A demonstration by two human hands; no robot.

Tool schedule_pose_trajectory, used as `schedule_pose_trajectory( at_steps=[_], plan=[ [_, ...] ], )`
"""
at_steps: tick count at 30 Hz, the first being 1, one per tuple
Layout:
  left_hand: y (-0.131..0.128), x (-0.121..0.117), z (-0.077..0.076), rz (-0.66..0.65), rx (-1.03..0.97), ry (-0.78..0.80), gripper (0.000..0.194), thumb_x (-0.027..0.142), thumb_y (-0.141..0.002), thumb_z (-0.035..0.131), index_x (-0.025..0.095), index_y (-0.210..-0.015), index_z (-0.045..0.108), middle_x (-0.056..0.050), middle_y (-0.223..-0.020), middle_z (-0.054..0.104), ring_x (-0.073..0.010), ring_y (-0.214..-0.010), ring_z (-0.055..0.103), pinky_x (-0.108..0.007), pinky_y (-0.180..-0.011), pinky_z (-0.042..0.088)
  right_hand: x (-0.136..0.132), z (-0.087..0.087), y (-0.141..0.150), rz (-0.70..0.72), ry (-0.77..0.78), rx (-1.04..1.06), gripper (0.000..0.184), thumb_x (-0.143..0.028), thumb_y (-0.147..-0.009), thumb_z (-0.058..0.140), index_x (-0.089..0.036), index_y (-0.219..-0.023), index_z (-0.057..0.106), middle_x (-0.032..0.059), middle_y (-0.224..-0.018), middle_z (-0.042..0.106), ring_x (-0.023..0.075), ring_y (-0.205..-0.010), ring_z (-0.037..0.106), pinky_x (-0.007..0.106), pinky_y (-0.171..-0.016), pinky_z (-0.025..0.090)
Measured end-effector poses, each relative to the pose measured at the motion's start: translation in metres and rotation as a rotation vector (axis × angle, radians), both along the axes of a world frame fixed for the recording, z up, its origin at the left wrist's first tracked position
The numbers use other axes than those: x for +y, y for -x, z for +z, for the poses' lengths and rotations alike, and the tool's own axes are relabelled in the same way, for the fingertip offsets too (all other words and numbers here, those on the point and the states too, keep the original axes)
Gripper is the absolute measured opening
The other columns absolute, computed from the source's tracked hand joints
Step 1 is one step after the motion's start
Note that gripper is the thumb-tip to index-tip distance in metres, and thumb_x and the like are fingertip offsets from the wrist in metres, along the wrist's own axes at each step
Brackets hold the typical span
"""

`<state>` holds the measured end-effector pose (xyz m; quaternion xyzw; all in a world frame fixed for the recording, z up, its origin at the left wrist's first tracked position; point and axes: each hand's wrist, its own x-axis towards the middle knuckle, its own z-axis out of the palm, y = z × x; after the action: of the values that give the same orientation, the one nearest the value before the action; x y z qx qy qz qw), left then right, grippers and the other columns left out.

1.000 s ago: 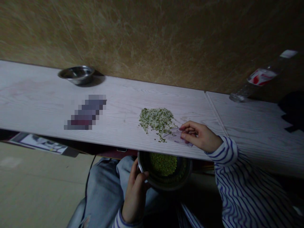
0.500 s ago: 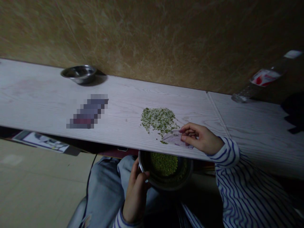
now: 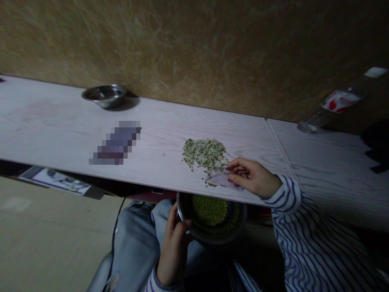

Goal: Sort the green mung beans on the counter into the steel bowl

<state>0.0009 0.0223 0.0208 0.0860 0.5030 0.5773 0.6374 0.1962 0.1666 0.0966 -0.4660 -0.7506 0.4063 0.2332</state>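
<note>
My left hand (image 3: 178, 239) is closed round the left rim of a metal bowl (image 3: 181, 211), which sits just below the table's front edge. Green beans (image 3: 210, 209), likely mung beans by their look, cover part of its bottom. Between the thumb and fingers of my right hand (image 3: 251, 174) is a thin, clear, purplish plastic piece (image 3: 217, 177), held low at the tabletop. Its left edge lies by a few stray beans. Just beyond it spreads a pile of green beans mixed with white grains (image 3: 205, 152).
A shallow steel bowl (image 3: 105, 96) stands by the wall at the back left. Nearer lies a blurred-out flat rectangular thing (image 3: 118, 142). A plastic bottle with a red and white label (image 3: 338, 101) stands at the right, near a dark object (image 3: 377, 142). The white wood-grain table (image 3: 158, 117) ends above my lap.
My right hand has shifted slightly left with the plastic piece, towards the stray beans. My left hand and the bowl stay in place. The view has turned a little.
</note>
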Motion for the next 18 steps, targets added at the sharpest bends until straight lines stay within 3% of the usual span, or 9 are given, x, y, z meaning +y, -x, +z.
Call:
schedule_pose_trajectory(
  at_steps=[8, 18],
  plan=[
    [0.001, -0.002, 0.0, -0.011, -0.003, -0.011, 0.065, 0.024, -0.075, 0.057, 0.026, -0.139, 0.045, -0.01, -0.137, 0.053, -0.0281, -0.108, 0.057, -0.035, -0.075, 0.052, -0.011, -0.001, 0.01, 0.092, -0.009, -0.021, 0.017, -0.025, -0.078, 0.062, -0.018, -0.094, 0.061, 0.003, -0.076, 0.065, 0.0132, -0.065, 0.062, 0.025, -0.057, 0.051],
    [0.003, 0.0, 0.0, 0.018, 0.003, -0.011, 0.062, 0.024, -0.073, 0.059, 0.027, -0.134, 0.048, -0.008, -0.135, 0.054, -0.0255, -0.105, 0.058, -0.031, -0.07, 0.052, -0.011, -0.001, 0.008, -0.106, -0.049, 0.02, 0.02, -0.029, -0.074, 0.064, -0.018, -0.091, 0.059, 0.0037, -0.075, 0.064, 0.0152, -0.061, 0.062, 0.029, -0.055, 0.053]
  ],
)
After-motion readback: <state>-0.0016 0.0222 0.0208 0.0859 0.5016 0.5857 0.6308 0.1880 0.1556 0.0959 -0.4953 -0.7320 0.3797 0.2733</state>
